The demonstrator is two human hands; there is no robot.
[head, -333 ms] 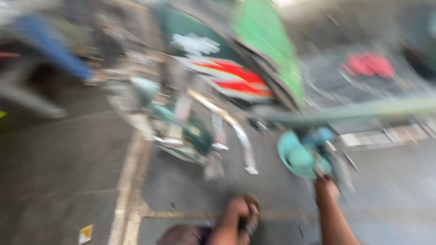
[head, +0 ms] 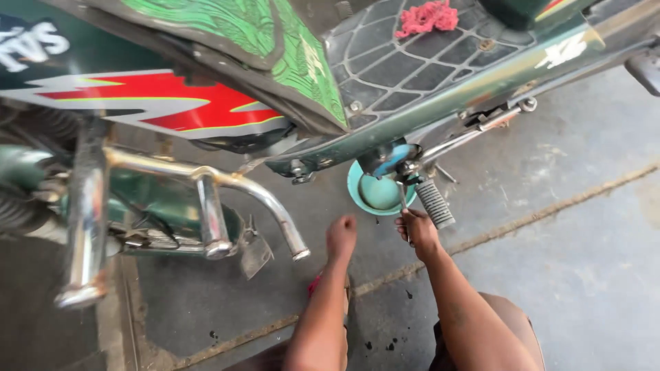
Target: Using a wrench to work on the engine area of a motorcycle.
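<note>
Two bare hands are now down under the green motorbike (head: 440, 96), where a moment ago the view was a blur and only the right reached toward the teal bowl (head: 375, 196). The right hand (head: 416, 230) is closed round a slim metal tool (head: 403, 199) whose tip points up at the underside just above the bowl, beside the ribbed footpeg (head: 434, 204). The left hand (head: 341, 235) hangs near it in a loose fist, holding nothing I can see, so the work has settled over the bowl on the concrete floor (head: 577, 261).

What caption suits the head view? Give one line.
Right hand holds a tool under a green motorbike above a teal bowl; left hand closed nearby.
</note>
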